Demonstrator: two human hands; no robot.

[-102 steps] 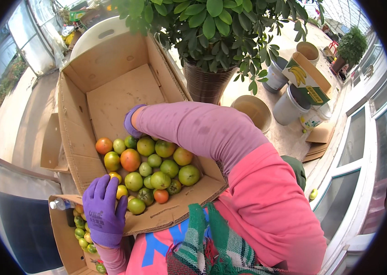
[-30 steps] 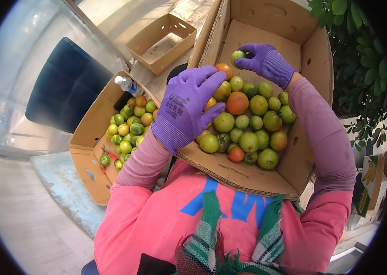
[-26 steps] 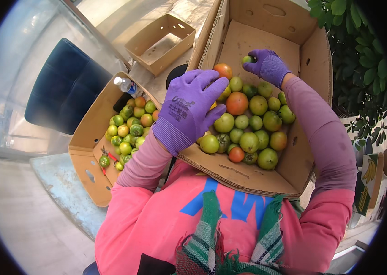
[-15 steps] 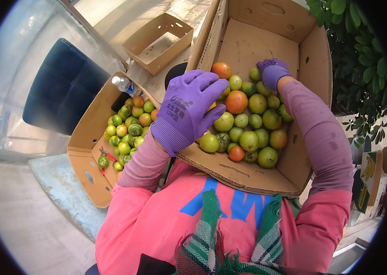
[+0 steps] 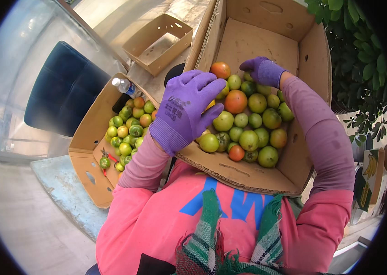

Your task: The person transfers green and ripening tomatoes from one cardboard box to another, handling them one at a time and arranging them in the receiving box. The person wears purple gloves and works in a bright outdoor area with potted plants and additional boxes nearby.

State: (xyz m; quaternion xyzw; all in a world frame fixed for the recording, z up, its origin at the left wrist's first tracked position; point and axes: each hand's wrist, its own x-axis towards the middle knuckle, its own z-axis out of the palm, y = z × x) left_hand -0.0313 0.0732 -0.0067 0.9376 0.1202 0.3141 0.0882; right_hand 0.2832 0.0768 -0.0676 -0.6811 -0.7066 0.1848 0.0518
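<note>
My left hand (image 5: pixel 186 110), in a purple glove, lies over the near left edge of a large cardboard box (image 5: pixel 257 41). Its fingers and thumb are apart; yellow fruit shows beneath them, and the palm side is hidden. Inside the box, my right hand (image 5: pixel 265 72), gloved alike, has its fingers curled down around a green tomato (image 5: pixel 247 76), mostly covered by the hand. Many green tomatoes (image 5: pixel 249 140) fill the near half of the box. Among them are a large orange-red tomato (image 5: pixel 235 101), another orange one (image 5: pixel 220 70) at the left wall and a small red one (image 5: pixel 236 153).
To the left, a second cardboard box (image 5: pixel 83 158) holds smaller green and orange tomatoes (image 5: pixel 131 121), red chillies and a clear bottle (image 5: pixel 125 85). Beyond it stand a dark blue chair back (image 5: pixel 65 87) and a small cardboard tray (image 5: pixel 170 52). Leafy branches (image 5: pixel 363 59) hang at right.
My right hand has shifted left across the tomatoes, its fingers now over a green one near the orange tomato. My left hand has barely moved.
</note>
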